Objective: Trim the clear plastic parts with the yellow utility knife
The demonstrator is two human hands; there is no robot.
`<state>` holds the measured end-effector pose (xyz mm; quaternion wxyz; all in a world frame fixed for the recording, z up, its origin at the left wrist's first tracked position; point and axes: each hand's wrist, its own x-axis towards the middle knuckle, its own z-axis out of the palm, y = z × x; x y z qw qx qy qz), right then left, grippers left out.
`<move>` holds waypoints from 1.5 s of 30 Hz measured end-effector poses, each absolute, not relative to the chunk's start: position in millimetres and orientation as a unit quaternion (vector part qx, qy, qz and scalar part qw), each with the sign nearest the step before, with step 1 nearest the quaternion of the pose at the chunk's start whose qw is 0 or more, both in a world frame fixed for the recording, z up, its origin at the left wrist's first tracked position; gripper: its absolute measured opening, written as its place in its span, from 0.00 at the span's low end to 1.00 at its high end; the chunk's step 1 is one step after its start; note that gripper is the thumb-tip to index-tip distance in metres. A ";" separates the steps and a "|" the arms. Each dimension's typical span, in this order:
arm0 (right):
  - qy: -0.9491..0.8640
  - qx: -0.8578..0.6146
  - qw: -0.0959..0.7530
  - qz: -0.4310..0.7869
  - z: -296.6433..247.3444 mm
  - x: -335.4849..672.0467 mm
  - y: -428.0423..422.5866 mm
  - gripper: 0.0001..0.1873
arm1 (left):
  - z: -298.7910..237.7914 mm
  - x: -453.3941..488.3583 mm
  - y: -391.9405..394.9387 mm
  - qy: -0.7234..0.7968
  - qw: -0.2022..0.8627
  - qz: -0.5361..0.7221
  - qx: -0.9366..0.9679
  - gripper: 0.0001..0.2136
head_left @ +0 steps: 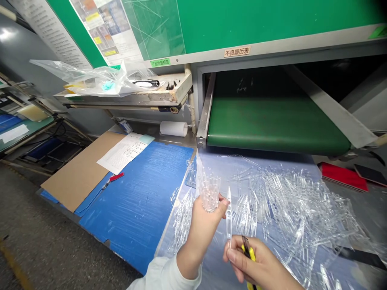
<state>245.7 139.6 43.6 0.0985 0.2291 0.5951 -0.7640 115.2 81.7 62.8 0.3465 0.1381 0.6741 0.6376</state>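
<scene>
My left hand [205,225] is shut around a bundle of clear moulded plastic parts [208,193], which rises above the fingers. My right hand [250,257] grips yellow-handled side cutters [248,251] with dark jaws. A single clear plastic strip [229,213] stands upright between my hands, close to my left fingertips and right thumb. Which hand holds it, I cannot tell. Below and to the right of my hands spreads a large heap of loose clear plastic runners [290,205] on a pale blue sheet [256,163]. A smaller clump [183,219] lies left of my left hand.
To the left lie a blue corrugated board [136,201], a cardboard sheet [81,169], paper forms [125,153] and red-handled cutters [113,179]. Ahead runs a green conveyor belt [272,123] under a metal frame, with a plastic bag [90,78] on a shelf at left.
</scene>
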 end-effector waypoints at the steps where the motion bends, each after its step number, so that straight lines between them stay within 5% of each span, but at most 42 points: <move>1: 0.595 0.232 0.094 -0.764 44.5 246.4 139.7 0.28 | 61.4 114.1 81.1 0.665 0.347 0.647 0.137 0.06; 17: 0.616 0.233 0.023 -0.752 48.9 245.0 143.9 0.25 | 79.9 124.1 70.7 0.592 0.513 0.594 0.183 0.03; 24: 0.581 0.281 -0.010 -0.764 44.9 248.0 153.3 0.28 | 82.2 123.4 71.3 0.670 0.439 0.574 0.170 0.05; 34: 0.499 0.385 -0.177 -0.756 64.0 247.3 209.0 0.19 | 85.6 129.8 64.2 0.675 0.416 0.576 0.200 0.03; 45: 0.523 0.347 -0.166 -0.760 69.3 231.5 211.8 0.20 | 83.5 132.4 61.4 0.684 0.423 0.553 0.217 0.03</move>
